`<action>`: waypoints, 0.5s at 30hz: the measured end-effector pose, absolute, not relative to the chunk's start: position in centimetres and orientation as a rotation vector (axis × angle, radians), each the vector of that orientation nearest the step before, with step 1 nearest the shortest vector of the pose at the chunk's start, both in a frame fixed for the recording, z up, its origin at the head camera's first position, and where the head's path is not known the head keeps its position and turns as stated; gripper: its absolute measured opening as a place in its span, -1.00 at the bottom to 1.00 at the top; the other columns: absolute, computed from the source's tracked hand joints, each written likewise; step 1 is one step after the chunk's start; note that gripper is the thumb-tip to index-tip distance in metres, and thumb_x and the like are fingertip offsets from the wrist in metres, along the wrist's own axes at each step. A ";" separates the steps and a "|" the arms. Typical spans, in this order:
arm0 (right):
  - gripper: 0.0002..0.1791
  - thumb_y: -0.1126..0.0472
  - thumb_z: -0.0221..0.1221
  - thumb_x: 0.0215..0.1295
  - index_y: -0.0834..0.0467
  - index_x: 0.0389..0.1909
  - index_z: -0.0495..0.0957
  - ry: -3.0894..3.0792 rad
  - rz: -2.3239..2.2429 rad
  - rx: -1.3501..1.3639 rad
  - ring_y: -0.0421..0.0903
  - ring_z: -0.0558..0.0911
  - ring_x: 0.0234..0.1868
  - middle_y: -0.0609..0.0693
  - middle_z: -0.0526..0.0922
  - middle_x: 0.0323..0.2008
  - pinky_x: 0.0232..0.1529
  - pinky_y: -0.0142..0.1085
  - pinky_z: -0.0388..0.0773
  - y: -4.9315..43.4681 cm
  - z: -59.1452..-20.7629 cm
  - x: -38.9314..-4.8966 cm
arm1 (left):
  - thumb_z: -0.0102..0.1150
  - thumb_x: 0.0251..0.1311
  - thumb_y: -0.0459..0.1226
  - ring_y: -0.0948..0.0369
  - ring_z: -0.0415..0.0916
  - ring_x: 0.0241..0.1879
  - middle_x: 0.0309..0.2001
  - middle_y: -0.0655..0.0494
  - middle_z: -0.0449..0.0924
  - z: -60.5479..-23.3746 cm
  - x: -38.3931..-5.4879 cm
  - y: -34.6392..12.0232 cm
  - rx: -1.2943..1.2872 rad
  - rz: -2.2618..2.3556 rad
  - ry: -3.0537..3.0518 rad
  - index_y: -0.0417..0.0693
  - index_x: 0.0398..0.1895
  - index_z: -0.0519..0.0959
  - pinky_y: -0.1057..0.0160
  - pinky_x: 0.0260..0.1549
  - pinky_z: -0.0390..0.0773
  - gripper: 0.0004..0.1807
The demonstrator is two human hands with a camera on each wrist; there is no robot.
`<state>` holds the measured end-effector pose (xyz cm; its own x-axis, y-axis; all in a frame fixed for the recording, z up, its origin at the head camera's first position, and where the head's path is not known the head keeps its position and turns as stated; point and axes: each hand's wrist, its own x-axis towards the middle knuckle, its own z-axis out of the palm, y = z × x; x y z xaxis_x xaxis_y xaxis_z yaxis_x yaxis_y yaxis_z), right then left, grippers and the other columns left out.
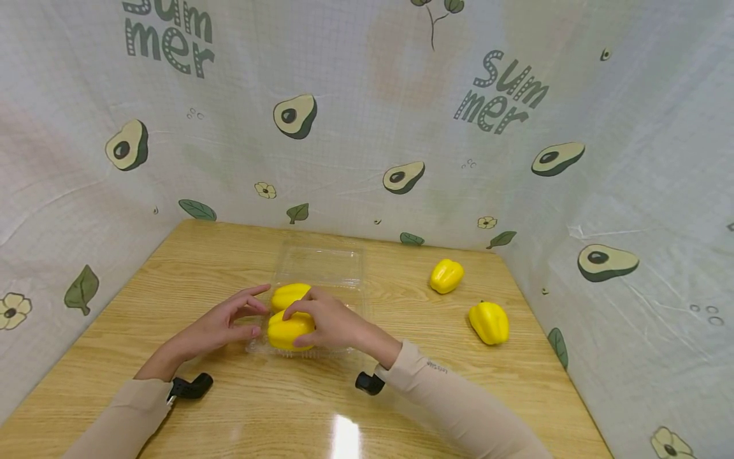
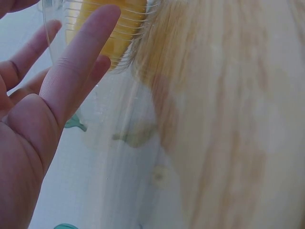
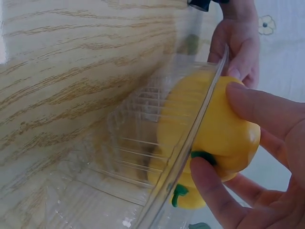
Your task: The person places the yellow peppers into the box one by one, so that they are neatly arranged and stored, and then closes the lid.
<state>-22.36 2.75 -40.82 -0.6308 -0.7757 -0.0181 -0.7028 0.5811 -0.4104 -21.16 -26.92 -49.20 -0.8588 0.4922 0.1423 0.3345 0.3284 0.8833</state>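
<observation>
At the left, the left hand (image 1: pixel 226 325) stood just beside the left side of the clear container (image 1: pixel 351 299), its grip spread and holding nothing; whether the fingertips touched the plastic could not be determined. In the left part of the container lay the front pepper (image 1: pixel 285 334), with the rear pepper (image 1: pixel 288 295) close behind it. The front pepper's long axis ran roughly left to right, its green stem (image 3: pixel 204 156) facing the right hand (image 1: pixel 332 320). That hand was the nearer one, its grip pinching the front pepper between thumb and fingers; the left hand was near the opposite end. Further right, well apart from the container, the farther loose pepper (image 1: pixel 446 276) and the nearer loose pepper (image 1: pixel 489 322) rested on the surface (image 1: pixel 413 306).
</observation>
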 end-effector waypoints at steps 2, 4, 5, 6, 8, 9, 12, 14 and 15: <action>-0.52 0.01 0.50 0.31 -0.11 0.23 0.66 2.619 -0.558 -1.232 -0.17 0.49 0.03 -0.02 0.51 0.09 0.00 -0.38 0.49 2.7 -40.9 -22.3 | 0.35 0.43 -0.29 -0.16 0.42 0.42 0.70 -0.04 0.00 -49.2 -21.2 -26.9 0.763 1.566 2.428 0.05 0.20 0.57 0.15 0.31 0.52 -0.67; -0.53 0.02 0.51 0.31 -0.11 0.21 0.67 2.619 -0.564 -1.241 -0.18 0.49 0.03 -0.03 0.50 0.10 0.00 -0.39 0.49 2.6 -41.1 -22.2 | 0.35 0.44 -0.28 -0.17 0.41 0.42 0.70 -0.03 0.00 -49.2 -21.1 -26.9 0.759 1.571 2.421 0.04 0.21 0.57 0.21 0.30 0.51 -0.66; -0.54 0.02 0.51 0.31 -0.10 0.20 0.67 2.616 -0.569 -1.244 -0.18 0.49 0.03 -0.02 0.50 0.10 0.00 -0.40 0.48 2.6 -41.2 -22.2 | 0.35 0.44 -0.27 -0.17 0.41 0.42 0.70 -0.03 0.00 -49.2 -21.1 -26.9 0.758 1.570 2.422 0.03 0.21 0.57 0.22 0.30 0.51 -0.66; -0.55 0.03 0.51 0.31 -0.09 0.19 0.68 2.613 -0.574 -1.248 -0.18 0.49 0.02 -0.02 0.50 0.10 -0.01 -0.41 0.48 2.5 -41.2 -22.2 | 0.35 0.44 -0.27 -0.17 0.41 0.42 0.70 -0.03 0.00 -49.2 -21.1 -26.9 0.757 1.569 2.422 0.02 0.23 0.57 0.24 0.30 0.51 -0.65; -0.57 0.04 0.50 0.31 -0.08 0.18 0.69 2.607 -0.584 -1.251 -0.18 0.48 -0.01 -0.01 0.49 0.11 -0.03 -0.42 0.47 2.5 -41.4 -22.1 | 0.35 0.44 -0.25 -0.17 0.41 0.42 0.70 -0.03 0.00 -49.2 -21.1 -26.9 0.753 1.564 2.423 0.01 0.23 0.57 0.24 0.30 0.50 -0.64; -0.57 0.04 0.50 0.32 -0.07 0.17 0.69 2.604 -0.589 -1.250 -0.19 0.48 -0.02 -0.01 0.49 0.11 -0.04 -0.42 0.47 2.5 -41.4 -22.1 | 0.36 0.44 -0.24 -0.16 0.41 0.42 0.70 -0.02 0.00 -49.2 -21.1 -26.9 0.751 1.561 2.425 0.00 0.24 0.57 0.24 0.30 0.51 -0.64; -0.57 0.04 0.49 0.33 -0.06 0.18 0.68 2.598 -0.604 -1.243 -0.19 0.47 -0.04 0.00 0.47 0.11 -0.05 -0.43 0.46 2.5 -41.5 -22.0 | 0.35 0.45 -0.24 -0.14 0.42 0.42 0.69 -0.01 0.04 -49.2 -21.1 -26.9 0.746 1.555 2.429 0.01 0.30 0.55 0.21 0.30 0.51 -0.59; -0.57 0.04 0.49 0.34 -0.06 0.19 0.68 2.595 -0.614 -1.242 -0.19 0.46 -0.05 0.00 0.46 0.11 -0.06 -0.43 0.46 2.5 -41.5 -22.1 | 0.35 0.45 -0.24 -0.08 0.43 0.41 0.67 0.00 0.08 -49.2 -21.2 -26.9 0.744 1.555 2.428 0.01 0.36 0.52 0.20 0.30 0.52 -0.53; -0.57 0.04 0.48 0.34 -0.06 0.19 0.68 2.592 -0.619 -1.242 -0.20 0.46 -0.06 -0.01 0.45 0.11 -0.06 -0.43 0.46 2.5 -41.6 -22.1 | 0.35 0.45 -0.24 -0.04 0.45 0.40 0.64 0.00 0.15 -49.1 -21.2 -26.9 0.743 1.554 2.430 0.01 0.43 0.48 0.20 0.30 0.52 -0.47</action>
<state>-22.09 2.53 -41.58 -0.6264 -0.7795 0.0000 -0.6955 0.5589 -0.4516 -21.24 -26.85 -49.13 -0.8629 0.4894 0.1260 0.3196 0.3355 0.8862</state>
